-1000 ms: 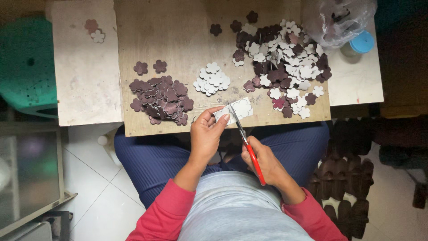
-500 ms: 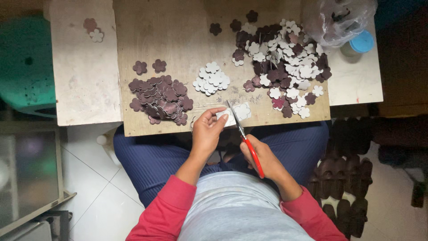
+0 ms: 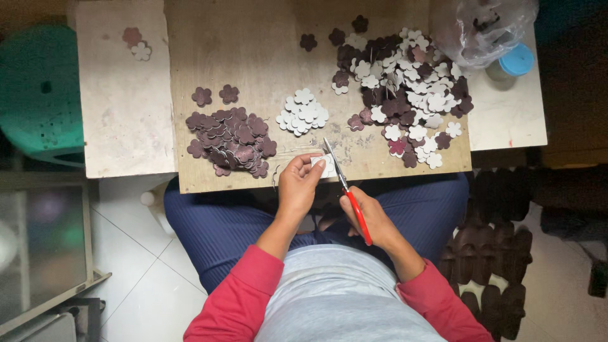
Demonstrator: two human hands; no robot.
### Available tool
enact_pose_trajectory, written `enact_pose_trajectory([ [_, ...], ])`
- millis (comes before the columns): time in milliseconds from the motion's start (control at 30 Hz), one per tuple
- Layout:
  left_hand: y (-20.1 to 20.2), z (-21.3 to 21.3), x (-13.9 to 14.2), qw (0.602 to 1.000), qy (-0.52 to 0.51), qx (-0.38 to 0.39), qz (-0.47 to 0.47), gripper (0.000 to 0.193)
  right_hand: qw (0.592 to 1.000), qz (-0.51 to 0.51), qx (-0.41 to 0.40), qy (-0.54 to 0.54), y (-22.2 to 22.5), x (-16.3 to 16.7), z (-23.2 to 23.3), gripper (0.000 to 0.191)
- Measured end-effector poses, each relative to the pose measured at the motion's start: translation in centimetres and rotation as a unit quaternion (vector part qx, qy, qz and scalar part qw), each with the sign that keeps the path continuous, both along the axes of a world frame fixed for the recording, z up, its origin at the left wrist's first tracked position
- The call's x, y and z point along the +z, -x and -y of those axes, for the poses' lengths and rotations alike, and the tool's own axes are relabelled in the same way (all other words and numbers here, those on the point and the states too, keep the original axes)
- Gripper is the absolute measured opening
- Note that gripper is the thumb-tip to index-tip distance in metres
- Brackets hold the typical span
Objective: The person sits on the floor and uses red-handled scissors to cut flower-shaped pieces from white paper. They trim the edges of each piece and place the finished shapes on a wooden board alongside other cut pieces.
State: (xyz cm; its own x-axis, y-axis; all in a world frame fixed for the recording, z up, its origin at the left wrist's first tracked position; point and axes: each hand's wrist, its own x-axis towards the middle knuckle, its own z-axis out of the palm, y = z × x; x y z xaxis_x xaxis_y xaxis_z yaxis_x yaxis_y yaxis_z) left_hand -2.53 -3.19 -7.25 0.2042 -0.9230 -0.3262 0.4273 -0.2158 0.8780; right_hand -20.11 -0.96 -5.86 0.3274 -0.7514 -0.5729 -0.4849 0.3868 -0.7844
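Red-handled scissors [image 3: 347, 190] in the right hand [image 3: 370, 218], its grip closed on the handles, run lengthwise with blades pointing up-left toward the small white flower cutout [image 3: 324, 166] pinched in the left hand [image 3: 299, 185] at the desk [image 3: 266, 57] front edge.

Both arms wear long red sleeves ending at the wrists, over a light grey top; the legs are covered in dark blue, finely striped trousers.
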Motion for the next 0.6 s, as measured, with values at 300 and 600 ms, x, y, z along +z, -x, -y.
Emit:
enact_pose_trajectory([
  [300,-0.1,0.0,1.1,1.000,0.016,-0.013,0.007,0.022,0.984,0.178,0.013,-0.027,0.1,0.5,0.1,0.043],
  [600,-0.6,1.7,1.3,0.997,0.011,0.078,0.000,0.032,0.997,0.041,-0.034,-0.049,-2.1,1.3,1.8,0.043],
])
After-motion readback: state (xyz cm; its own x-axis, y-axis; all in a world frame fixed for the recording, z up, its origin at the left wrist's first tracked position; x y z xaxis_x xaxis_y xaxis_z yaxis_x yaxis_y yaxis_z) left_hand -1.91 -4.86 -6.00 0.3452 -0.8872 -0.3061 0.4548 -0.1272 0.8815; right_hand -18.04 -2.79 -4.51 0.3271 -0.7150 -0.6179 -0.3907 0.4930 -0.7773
